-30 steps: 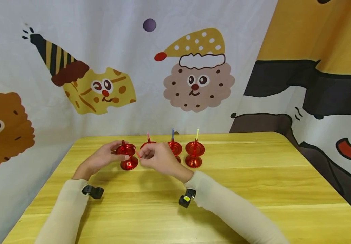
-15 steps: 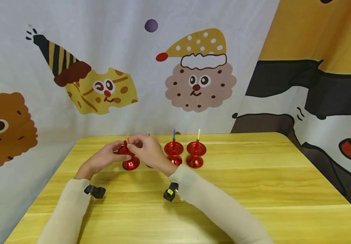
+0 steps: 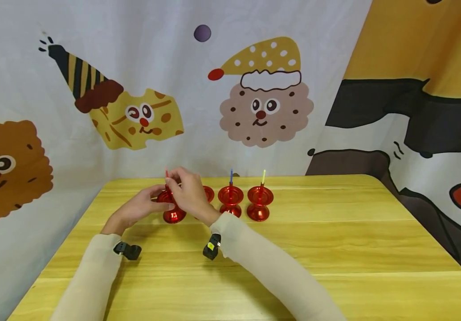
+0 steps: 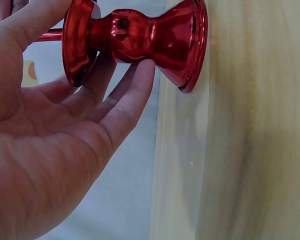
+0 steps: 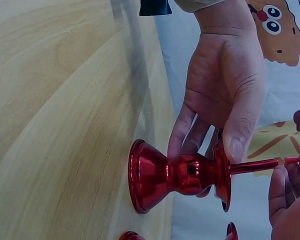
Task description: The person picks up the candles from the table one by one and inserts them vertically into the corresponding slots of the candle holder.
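At the left end of a row stands a shiny red candle holder (image 3: pixel 174 216), upright on the table. My left hand (image 3: pixel 137 207) grips it, thumb and fingers round the upper dish and waist, as the left wrist view shows. My right hand (image 3: pixel 189 191) pinches a thin red candle (image 5: pixel 291 160) over that holder. In the right wrist view, the candle's lower end is lined up with the tip of the holder's narrow tube (image 5: pixel 255 166), with a slight gap between. Fingers hide most of the candle.
A second red holder (image 3: pixel 209 194) is partly hidden behind my right hand. Right of it stand a holder (image 3: pixel 230 196) bearing a blue candle (image 3: pixel 231 176) and a holder (image 3: pixel 259 196) bearing a yellow candle (image 3: pixel 264 176). A printed curtain (image 3: pixel 198 151) hangs behind the wooden table (image 3: pixel 334 232).
My right hand has moved left and up with the candle, from beside the leftmost holder to over its tube. My left hand keeps its grip on the holder.
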{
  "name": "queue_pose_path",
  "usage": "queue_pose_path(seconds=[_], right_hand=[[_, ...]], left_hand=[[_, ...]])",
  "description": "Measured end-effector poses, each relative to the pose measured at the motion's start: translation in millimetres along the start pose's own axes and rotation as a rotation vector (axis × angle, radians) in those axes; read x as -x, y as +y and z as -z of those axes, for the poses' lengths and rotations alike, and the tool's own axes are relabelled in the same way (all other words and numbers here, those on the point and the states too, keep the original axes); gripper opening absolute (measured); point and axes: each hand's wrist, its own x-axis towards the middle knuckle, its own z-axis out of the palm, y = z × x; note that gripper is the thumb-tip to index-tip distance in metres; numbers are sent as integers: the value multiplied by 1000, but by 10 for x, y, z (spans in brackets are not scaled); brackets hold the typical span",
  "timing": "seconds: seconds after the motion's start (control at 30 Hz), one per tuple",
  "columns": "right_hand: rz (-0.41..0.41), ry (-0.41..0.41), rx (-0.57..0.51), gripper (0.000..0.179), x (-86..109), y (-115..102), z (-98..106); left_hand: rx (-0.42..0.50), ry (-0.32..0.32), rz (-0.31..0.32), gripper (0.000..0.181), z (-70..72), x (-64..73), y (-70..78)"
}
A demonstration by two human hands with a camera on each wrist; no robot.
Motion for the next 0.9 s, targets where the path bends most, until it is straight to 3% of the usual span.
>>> queue_pose_path(seconds=[0.2, 0.57, 0.9], right_hand=[[10, 10, 69, 11, -29, 8, -24], [5, -4, 70, 13, -38, 27, -45], [-16, -28, 130, 13, -31, 54, -82]], left_hand=[[0, -2, 8, 74, -1, -10, 6], [-15, 14, 25, 75, -7, -11, 6], [4, -3, 2, 75, 1, -12, -19]])
